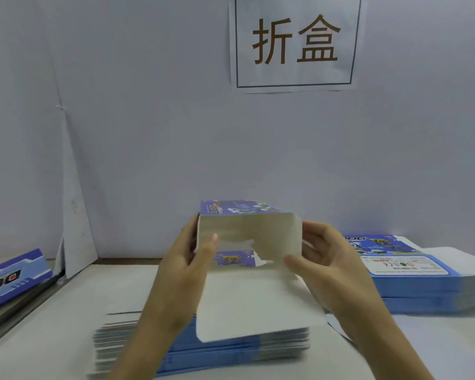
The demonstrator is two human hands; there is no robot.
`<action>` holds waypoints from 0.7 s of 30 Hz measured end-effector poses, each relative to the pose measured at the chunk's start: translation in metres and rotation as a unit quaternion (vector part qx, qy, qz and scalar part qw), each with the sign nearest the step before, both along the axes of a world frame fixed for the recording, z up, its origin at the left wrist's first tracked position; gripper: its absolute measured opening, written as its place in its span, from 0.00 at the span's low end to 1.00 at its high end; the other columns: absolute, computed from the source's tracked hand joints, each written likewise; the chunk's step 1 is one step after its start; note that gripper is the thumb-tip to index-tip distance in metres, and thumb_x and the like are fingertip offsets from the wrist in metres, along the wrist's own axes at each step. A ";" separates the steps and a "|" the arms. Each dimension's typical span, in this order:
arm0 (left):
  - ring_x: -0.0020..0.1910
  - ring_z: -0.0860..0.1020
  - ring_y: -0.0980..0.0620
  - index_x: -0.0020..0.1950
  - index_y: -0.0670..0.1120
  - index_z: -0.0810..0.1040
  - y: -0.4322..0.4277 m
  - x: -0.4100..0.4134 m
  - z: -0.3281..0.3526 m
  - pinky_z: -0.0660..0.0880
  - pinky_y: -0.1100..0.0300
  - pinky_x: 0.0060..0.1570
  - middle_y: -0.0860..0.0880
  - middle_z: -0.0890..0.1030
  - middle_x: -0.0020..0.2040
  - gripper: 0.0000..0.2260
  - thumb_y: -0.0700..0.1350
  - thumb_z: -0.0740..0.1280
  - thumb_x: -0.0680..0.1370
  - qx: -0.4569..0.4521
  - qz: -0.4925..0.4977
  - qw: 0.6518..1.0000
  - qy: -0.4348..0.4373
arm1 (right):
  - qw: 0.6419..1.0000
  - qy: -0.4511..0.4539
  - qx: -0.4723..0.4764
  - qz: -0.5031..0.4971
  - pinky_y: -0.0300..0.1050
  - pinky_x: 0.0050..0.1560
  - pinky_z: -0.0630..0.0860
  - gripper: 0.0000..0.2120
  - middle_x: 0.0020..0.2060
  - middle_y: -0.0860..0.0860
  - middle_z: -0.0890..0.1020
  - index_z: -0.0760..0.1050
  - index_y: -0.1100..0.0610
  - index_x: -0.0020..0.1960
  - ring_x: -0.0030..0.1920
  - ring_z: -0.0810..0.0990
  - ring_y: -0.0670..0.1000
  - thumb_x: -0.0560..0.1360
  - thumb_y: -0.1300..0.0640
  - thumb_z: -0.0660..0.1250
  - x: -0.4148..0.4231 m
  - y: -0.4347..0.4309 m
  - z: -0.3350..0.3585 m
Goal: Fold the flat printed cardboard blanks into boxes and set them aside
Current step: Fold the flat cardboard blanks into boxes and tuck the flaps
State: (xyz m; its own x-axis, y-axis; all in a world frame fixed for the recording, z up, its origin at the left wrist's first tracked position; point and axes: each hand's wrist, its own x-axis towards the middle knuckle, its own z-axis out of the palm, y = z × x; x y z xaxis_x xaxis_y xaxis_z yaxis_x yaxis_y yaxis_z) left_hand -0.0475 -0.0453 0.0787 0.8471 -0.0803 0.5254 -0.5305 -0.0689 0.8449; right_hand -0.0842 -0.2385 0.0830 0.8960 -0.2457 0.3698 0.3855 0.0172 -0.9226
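Sign (pixel 295 42) "折盒" (brown characters) above box (pixel 247 234)

Paper sign (pixel 295 42) on white wall (pixel 148 105) above pale table (pixel 66 303).

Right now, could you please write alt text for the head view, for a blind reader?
A left hand and a right hand grip a half-folded box over a stack of flat blanks on a table. A second stack lies right, a blue box left, a sign on the wall.
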 end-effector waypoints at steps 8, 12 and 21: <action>0.54 0.79 0.64 0.59 0.58 0.76 -0.002 -0.002 0.004 0.75 0.71 0.43 0.64 0.81 0.54 0.23 0.62 0.65 0.66 -0.015 0.054 0.998 -0.018 | 0.991 -0.015 0.127 -0.027 0.58 0.56 0.74 0.21 0.49 0.58 0.85 0.85 0.57 0.50 0.49 0.81 0.60 0.61 0.48 0.77 -0.003 0.001 0.002; 0.58 0.76 0.66 0.63 0.57 0.76 -0.002 -0.005 0.005 0.71 0.78 0.47 0.60 0.80 0.58 0.23 0.58 0.66 0.69 -0.026 0.075 0.994 -0.069 | 0.968 0.037 0.242 0.054 0.49 0.48 0.73 0.20 0.46 0.57 0.84 0.82 0.59 0.50 0.41 0.76 0.55 0.60 0.51 0.74 0.008 0.000 -0.004; 0.55 0.80 0.60 0.59 0.59 0.78 0.004 -0.007 0.010 0.72 0.75 0.46 0.54 0.82 0.55 0.18 0.58 0.64 0.70 -0.033 0.037 0.996 -0.067 | 0.932 0.171 0.254 0.194 0.38 0.27 0.60 0.06 0.32 0.52 0.75 0.79 0.59 0.39 0.23 0.65 0.47 0.65 0.57 0.68 0.009 -0.014 -0.006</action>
State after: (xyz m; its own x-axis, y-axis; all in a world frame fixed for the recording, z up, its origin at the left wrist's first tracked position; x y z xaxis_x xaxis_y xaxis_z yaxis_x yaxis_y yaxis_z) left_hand -0.0541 -0.0415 0.0889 0.7708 0.0190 0.6368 -0.6349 -0.0587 0.7704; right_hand -0.0756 -0.2525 0.0766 0.9981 0.0549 -0.0292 -0.0551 0.5624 -0.8250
